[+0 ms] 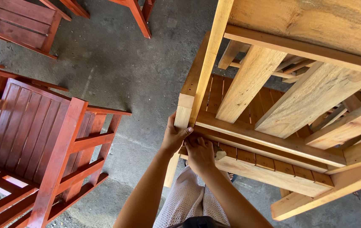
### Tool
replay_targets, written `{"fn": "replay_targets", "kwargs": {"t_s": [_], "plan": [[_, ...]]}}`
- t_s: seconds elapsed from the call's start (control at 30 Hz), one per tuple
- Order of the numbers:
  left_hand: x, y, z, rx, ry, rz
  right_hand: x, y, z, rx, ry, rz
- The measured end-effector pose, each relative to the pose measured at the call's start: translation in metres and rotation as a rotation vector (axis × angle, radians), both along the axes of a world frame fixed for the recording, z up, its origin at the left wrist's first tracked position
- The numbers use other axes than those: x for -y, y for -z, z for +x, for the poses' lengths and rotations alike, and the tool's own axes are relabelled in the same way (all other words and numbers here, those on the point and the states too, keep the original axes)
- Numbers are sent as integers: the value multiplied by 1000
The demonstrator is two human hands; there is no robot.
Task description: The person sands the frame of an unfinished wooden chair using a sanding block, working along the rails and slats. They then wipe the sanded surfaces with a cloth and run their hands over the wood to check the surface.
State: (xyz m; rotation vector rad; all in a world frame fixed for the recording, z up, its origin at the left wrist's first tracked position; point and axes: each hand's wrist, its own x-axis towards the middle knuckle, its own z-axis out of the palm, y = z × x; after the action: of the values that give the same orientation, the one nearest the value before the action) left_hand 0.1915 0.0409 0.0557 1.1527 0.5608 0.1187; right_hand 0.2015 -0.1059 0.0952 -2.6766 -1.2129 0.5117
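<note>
Head view looks straight down past your arms to a bare concrete floor [146, 76]. Your left hand [174, 137] wraps around the near corner post of an unpainted wooden chair frame [273, 126], with the thumb laid across the post's pale end and the fingers curled behind it. Your right hand [200, 154] lies just beside the left one, touching it, palm down on the frame's slatted seat edge with the fingers bent; something small and pale shows just right of it, but you cannot tell what it is or whether the hand grips it. The frame fills the right half of the scene, its raw light rails and planks crossing at angles from near to far. On the left stands a red-stained slatted chair [41, 147], well apart from your hands, and parts of another red-stained chair [24, 23] show at the far left. Your pale mesh trousers [186, 202] show at the near edge between your forearms.
</note>
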Motion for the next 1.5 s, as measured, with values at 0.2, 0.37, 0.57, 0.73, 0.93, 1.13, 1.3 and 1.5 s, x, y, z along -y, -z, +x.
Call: {"fn": "replay_targets", "kwargs": {"t_s": [0.2,0.37,0.57,0.73,0.93,1.13,1.3,1.5], "plan": [[0,7,0,30,-9,30,1,1,2,-39,-20,-34],[-1,10,0,58,1,64,6,-5,6,-10,-21,-3],[0,13,1,29,-21,15,-2,20,4,-72,16,32],[0,-1,1,-7,2,145,64,27,13,18,-5,184],[0,-25,3,-174,23,199,84,20,11,-162,188,-216],[0,-23,1,-158,7,110,13,30,3,-426,68,-336],[1,-14,-3,-35,26,131,134,11,22,-98,227,249],[2,-2,-5,-41,9,91,43,80,-3,-77,82,151]]}}
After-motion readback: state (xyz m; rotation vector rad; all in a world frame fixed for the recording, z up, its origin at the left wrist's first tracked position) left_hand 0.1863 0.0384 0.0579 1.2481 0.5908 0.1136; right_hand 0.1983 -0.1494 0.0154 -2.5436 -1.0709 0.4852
